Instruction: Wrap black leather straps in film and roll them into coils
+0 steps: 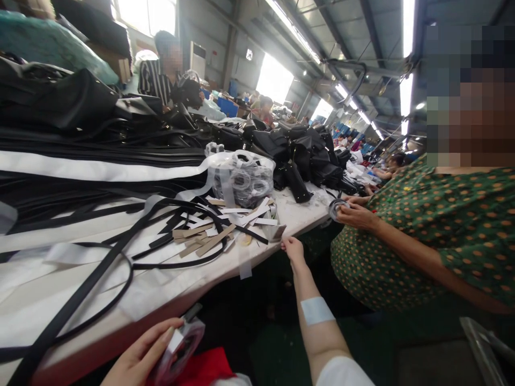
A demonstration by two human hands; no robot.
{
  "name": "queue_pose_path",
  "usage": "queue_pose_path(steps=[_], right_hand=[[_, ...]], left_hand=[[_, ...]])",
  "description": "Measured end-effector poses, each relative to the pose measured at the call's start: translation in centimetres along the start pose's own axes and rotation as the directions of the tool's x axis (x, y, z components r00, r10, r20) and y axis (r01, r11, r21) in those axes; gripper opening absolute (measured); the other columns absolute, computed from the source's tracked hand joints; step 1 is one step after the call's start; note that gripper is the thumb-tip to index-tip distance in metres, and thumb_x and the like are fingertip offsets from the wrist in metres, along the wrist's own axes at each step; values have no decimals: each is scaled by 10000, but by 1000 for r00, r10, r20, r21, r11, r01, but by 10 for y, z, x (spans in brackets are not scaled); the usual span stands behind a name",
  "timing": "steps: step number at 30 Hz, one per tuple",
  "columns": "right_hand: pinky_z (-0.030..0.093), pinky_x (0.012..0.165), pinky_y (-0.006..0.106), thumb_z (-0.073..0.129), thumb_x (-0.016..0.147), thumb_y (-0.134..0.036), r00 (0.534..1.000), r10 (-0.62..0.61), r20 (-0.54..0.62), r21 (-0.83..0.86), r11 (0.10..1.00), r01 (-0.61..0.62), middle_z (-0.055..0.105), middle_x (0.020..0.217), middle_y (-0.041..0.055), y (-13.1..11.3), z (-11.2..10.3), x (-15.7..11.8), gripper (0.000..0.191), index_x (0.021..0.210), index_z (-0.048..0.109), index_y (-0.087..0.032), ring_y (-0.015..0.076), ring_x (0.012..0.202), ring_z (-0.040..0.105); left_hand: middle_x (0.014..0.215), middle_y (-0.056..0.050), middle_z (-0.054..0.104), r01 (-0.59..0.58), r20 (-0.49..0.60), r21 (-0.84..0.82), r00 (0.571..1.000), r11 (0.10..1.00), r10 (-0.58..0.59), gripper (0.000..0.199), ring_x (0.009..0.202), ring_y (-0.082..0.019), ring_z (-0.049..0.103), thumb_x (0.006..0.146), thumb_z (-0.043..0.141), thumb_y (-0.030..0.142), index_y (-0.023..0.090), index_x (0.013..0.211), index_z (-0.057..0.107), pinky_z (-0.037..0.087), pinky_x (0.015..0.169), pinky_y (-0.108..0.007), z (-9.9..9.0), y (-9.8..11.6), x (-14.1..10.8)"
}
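Note:
My left hand (147, 348) is low in front, closed on a coiled strap (187, 343) that looks wrapped in clear film, with a white piece and a dark end at the fingertips. My right hand (293, 249) is at the table's edge, fingers pinched together; what they hold, if anything, I cannot make out. Just left of its fingertips stands a small grey-brown piece (276, 233). Beyond it, beige and white strips (215, 239) lie in a loose heap, crossed by long black straps (100, 268).
Clear-wrapped coils (241, 177) are stacked behind the strips. Black leather-like bags (289, 150) cover the far table (181, 284). At right a co-worker in a dotted green top (402, 230) holds a coil (338, 209). Another person in stripes (155, 83) works behind.

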State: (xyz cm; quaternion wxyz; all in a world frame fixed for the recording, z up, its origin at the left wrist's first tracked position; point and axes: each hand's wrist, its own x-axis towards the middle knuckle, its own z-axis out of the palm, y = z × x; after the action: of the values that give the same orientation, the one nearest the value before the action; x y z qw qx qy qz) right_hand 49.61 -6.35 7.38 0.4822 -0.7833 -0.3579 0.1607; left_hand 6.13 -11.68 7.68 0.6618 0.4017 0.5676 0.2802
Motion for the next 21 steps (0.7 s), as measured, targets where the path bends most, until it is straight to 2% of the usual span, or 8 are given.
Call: queue_pose_path(steps=[2,5,7,9,12,16,19,21], right_hand=[[485,557,305,634,692,-464,999,33,26,23,999,-33,637,558,64,3,-1,-10,326,630,634,-144,186,526,591],[493,571,296,660,673,-493,994,34,100,76,996,-41,625,571,43,-6,4,-29,347,670,636,-147,164,530,580],[506,599,298,666,680,-509,978,19,206,121,992,-45,628,597,37,-18,15,-51,363,714,647,-149,161,558,586],[514,620,299,674,692,-517,940,1,342,164,985,-60,629,611,31,-34,33,-82,367,741,659,-153,161,583,592],[509,630,288,675,731,-503,844,-38,535,224,970,-98,627,611,17,-62,61,-139,338,754,674,-166,151,590,591],[470,599,257,674,783,-435,666,-131,735,341,920,-195,618,579,1,-96,84,-205,266,739,676,-173,124,550,559],[442,559,243,696,776,-424,552,-156,819,350,899,-265,615,558,-6,-105,95,-232,261,716,676,-171,112,516,533],[424,527,234,700,771,-447,513,-130,849,315,903,-292,598,524,-13,-103,103,-240,295,683,667,-167,102,477,507]], left_hand=[[1013,-40,765,11,13,33,1000,999,-11,564,1099,-356,632,384,789,671,277,788,791,536,922,-334,1,10,-4],[998,-54,766,-61,10,93,998,994,60,523,1073,-346,641,464,768,655,260,807,789,502,964,-347,4,17,-8],[989,-66,764,-120,2,99,993,988,120,498,1041,-334,651,541,747,631,235,842,780,511,937,-355,8,15,-9],[987,-79,761,-153,4,79,988,985,153,502,1000,-320,661,611,714,617,207,896,765,515,913,-367,11,11,-8],[969,-88,760,-176,-12,44,984,983,177,496,948,-304,664,663,688,593,182,935,747,507,890,-375,15,5,-8],[959,-86,755,-206,-52,6,977,978,206,439,920,-279,661,697,674,534,170,932,739,501,858,-353,14,3,-10],[919,-87,751,-210,-83,-25,975,977,207,424,853,-253,662,703,668,497,152,942,728,509,783,-326,10,4,-14],[894,-86,749,-213,-96,-41,973,976,208,425,824,-243,660,708,662,482,143,958,721,511,734,-310,8,5,-16]])
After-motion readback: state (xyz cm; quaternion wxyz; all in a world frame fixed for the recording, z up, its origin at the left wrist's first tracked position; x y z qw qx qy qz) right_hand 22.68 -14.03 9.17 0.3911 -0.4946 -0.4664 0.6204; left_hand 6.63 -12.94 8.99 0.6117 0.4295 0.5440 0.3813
